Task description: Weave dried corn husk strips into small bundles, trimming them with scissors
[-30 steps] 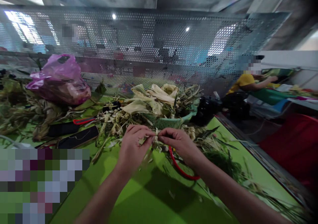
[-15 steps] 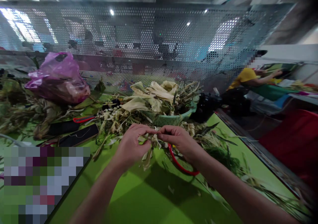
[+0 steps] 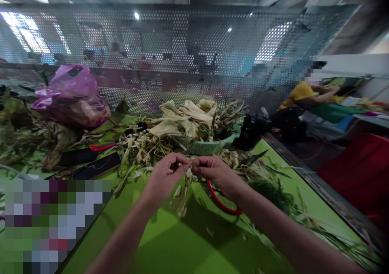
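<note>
Both my hands meet over the green table [image 3: 188, 241], pinching a pale dried leaf strip [image 3: 183, 193] that hangs down between them. My left hand [image 3: 165, 177] is closed in a pinch on the strip's top. Facing it, my right hand [image 3: 214, 173] grips the same strip with its fingers curled. Just behind my hands stands a green basket [image 3: 209, 146] heaped with pale husks and leaves [image 3: 185, 118]. A red-handled tool [image 3: 221, 205] lies under my right wrist.
A pink plastic bag [image 3: 71, 98] sits at the back left among dried leaves. Two dark phones [image 3: 97, 166] and a red-handled cutter [image 3: 101, 146] lie left of centre. A perforated metal screen [image 3: 182, 55] backs the table. A person in yellow [image 3: 299, 96] works at the right.
My hands stayed together at the same spot. The leaf strip now hangs lower between them, and my left fingers have curled tighter.
</note>
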`<state>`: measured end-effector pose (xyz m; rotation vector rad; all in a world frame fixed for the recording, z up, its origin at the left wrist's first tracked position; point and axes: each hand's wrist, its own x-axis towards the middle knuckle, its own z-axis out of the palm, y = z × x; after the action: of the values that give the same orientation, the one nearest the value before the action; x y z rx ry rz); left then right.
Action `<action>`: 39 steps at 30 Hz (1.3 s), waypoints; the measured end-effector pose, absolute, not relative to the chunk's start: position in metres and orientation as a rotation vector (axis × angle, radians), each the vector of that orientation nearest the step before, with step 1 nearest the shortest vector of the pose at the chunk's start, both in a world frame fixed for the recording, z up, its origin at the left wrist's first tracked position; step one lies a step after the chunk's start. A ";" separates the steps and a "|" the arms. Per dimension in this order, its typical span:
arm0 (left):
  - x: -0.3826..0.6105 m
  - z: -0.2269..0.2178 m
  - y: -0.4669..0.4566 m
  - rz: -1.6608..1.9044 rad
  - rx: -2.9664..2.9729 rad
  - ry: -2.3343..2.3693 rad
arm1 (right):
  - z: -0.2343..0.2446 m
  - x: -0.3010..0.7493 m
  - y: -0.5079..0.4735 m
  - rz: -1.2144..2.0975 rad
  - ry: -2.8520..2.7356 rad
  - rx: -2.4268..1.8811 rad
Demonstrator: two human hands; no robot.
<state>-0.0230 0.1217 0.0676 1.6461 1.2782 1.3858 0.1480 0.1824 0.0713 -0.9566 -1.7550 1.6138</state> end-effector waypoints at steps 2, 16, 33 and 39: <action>-0.020 0.067 0.121 1.336 1.544 1.256 | 0.071 0.146 0.181 1.605 -1.767 -0.970; -0.020 0.053 0.126 1.241 1.539 1.524 | 0.089 0.155 0.172 0.939 -2.239 -1.040; -0.011 0.048 0.127 1.144 1.286 1.225 | 0.077 0.149 0.175 0.569 -2.182 -0.886; -0.015 0.048 0.130 1.261 1.046 1.237 | 0.081 0.150 0.172 0.330 -2.113 -0.796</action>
<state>-0.0150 0.1300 0.0475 1.0458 1.2374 1.2610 0.1496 0.1716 0.0813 -0.7959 -2.1132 0.3302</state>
